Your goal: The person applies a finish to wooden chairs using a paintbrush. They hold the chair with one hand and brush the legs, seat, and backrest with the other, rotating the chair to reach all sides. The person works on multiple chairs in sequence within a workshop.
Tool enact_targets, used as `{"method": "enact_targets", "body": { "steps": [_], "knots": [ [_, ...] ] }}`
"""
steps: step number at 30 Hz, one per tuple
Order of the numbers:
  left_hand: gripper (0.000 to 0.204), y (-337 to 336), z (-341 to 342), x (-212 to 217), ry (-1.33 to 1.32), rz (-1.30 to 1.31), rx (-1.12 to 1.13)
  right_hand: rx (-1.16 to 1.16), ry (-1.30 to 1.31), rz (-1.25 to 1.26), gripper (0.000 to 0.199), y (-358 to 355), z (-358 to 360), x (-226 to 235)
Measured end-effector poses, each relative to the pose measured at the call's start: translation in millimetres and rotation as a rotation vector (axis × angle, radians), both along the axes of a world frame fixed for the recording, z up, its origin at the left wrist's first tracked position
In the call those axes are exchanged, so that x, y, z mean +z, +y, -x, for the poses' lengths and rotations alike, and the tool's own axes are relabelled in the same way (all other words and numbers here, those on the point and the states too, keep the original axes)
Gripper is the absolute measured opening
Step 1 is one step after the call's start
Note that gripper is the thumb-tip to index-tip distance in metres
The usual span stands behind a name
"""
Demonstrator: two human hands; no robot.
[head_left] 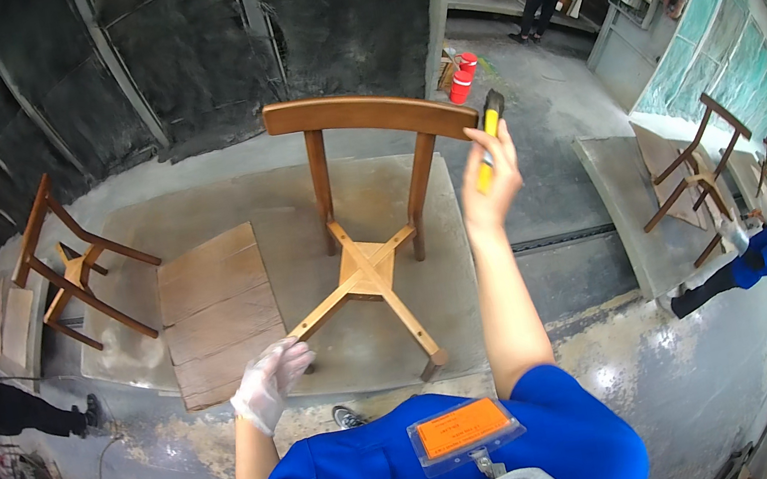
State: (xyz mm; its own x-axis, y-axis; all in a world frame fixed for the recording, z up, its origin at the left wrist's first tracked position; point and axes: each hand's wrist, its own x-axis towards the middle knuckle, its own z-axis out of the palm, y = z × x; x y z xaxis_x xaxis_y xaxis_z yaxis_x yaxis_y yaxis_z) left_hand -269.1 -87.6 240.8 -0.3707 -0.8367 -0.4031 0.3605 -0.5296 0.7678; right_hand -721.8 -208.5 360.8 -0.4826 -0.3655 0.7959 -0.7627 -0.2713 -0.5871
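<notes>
An unupholstered wooden chair frame (373,267) stands before me, with a brown curved backrest and a lighter crossed seat support. My left hand (274,385), in a thin translucent glove, is closed around the near left corner of that frame. Bare and raised, my right hand (493,175) grips a yellow-handled brush (492,123) whose dark tip points up. The brush is beside the right end of the backrest; whether it touches the wood, I cannot tell.
A flat cardboard sheet (218,313) lies left of the frame. Another chair frame (73,266) is farther left, and one more (700,161) stands at right. Red containers (462,82) are beyond the dark wall (170,52). Other people are left, right and far back.
</notes>
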Motion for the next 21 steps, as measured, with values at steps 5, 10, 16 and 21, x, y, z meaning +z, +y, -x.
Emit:
{"method": "enact_targets", "body": {
  "steps": [5, 10, 16, 21],
  "knots": [
    [0.052, 14, -75, -26, -0.064, -0.013, 0.398, 0.031, -0.183, -0.079, 0.019, -104, -143, -19],
    [0.056, 11, -135, -89, -0.119, -0.135, 0.555, 0.854, -0.036, 0.028, 0.014, -169, -235, -44],
    [0.043, 56, -256, -156, -0.398, -0.364, 0.598, 0.051, -0.189, 0.112, 0.016, -84, -111, -43],
    [0.029, 66, -332, -223, -0.126, -0.365, 0.585, 0.276, -0.837, 0.464, 0.045, -98, -131, -27]
  ]
}}
